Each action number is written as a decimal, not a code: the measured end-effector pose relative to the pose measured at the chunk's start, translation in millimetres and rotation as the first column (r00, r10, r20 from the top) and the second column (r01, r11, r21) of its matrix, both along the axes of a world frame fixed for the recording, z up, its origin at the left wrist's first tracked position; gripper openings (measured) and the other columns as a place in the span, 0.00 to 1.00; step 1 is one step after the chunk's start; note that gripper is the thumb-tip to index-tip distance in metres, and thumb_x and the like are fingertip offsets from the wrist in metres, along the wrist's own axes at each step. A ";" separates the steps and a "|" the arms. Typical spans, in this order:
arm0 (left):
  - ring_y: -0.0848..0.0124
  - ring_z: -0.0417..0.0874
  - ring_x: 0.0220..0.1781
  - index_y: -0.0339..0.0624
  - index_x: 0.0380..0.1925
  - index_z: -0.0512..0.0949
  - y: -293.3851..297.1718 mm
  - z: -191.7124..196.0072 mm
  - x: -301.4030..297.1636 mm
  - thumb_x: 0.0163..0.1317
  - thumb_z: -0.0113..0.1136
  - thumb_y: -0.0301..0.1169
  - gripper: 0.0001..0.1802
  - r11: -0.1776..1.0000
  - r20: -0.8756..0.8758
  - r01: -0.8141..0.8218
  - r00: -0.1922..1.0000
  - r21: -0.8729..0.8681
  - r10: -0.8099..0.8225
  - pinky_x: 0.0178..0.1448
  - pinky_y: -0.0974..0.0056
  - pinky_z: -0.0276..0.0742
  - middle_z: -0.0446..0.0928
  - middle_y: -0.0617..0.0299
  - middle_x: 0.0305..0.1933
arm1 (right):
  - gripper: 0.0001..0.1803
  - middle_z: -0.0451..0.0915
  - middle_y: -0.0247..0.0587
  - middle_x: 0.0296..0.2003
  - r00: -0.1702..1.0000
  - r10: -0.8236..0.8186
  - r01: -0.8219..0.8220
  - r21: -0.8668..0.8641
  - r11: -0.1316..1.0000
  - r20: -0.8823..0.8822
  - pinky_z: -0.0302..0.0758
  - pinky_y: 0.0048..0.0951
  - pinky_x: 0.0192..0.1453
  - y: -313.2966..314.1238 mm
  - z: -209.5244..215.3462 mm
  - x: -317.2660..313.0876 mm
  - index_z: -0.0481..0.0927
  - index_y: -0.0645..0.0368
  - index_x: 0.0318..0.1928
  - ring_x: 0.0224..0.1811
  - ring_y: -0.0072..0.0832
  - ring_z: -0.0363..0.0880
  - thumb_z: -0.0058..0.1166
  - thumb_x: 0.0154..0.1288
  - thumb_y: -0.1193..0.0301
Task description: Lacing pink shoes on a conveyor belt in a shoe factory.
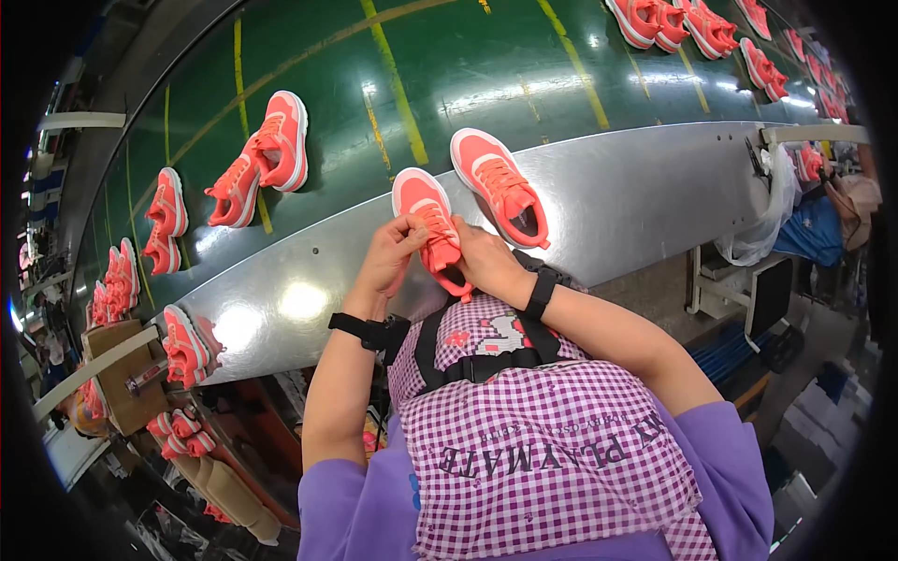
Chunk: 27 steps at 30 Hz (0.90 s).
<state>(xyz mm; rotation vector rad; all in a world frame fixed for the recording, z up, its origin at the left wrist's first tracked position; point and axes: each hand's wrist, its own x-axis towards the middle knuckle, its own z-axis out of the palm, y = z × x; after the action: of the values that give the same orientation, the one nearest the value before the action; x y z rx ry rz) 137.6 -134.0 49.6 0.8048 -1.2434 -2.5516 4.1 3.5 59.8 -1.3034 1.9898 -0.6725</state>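
A coral-pink sneaker (pixel 406 188) with a white sole lies in front of me, its toe pointing away and its heel toward my body. My left hand (pixel 390 251) pinches at the laces and tongue from the left side. Wrapped against the sneaker's right side is my right hand (pixel 489 262), its fingertips partly hidden by the shoe. Just right of it, a second coral sneaker (pixel 488 169) rests with its toe on the green belt and its heel over the metal ledge, touched by neither hand. Both my wrists wear black bands.
The green conveyor belt (pixel 327 84) with yellow lines runs beyond the steel ledge (pixel 645 187). Paired coral sneakers (pixel 285 140) stand on the belt at left, with several more at upper right. One pair (pixel 185 346) sits at the ledge's left end. A plastic bag (pixel 762 210) hangs at right.
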 end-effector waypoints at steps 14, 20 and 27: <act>0.65 0.77 0.40 0.39 0.44 0.79 37.0 21.2 28.8 0.63 0.57 0.28 0.11 0.557 0.291 -0.020 0.837 -0.830 0.463 0.45 0.66 0.73 0.76 0.57 0.37 | 0.30 0.78 0.63 0.40 0.999 0.018 -0.019 0.035 0.999 0.031 0.76 0.44 0.44 -3.5 7.7 2.9 0.63 0.73 0.58 0.42 0.54 0.79 0.53 0.54 0.78; 0.68 0.81 0.47 0.36 0.47 0.80 54.8 20.3 20.7 0.65 0.56 0.30 0.13 0.565 0.254 -0.050 0.859 -0.823 0.446 0.50 0.69 0.74 0.80 0.54 0.46 | 0.28 0.78 0.61 0.40 0.999 0.041 -0.041 -0.008 0.999 -0.003 0.76 0.44 0.45 -4.1 8.2 3.0 0.63 0.72 0.57 0.43 0.54 0.79 0.52 0.55 0.79; 0.78 0.79 0.35 0.34 0.37 0.82 25.3 7.9 25.5 0.59 0.65 0.29 0.09 0.866 0.389 -0.088 0.868 -0.492 0.309 0.42 0.72 0.74 0.81 0.64 0.31 | 0.26 0.78 0.61 0.40 0.999 0.036 -0.036 -0.025 0.999 0.015 0.76 0.44 0.45 -5.4 8.3 6.0 0.64 0.72 0.56 0.42 0.54 0.78 0.52 0.56 0.78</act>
<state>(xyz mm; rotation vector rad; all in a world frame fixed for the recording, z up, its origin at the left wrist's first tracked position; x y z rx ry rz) 163.1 -108.7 57.5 1.3753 -1.6984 -1.8249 10.0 -1.8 68.1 -1.3414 1.9471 -0.6896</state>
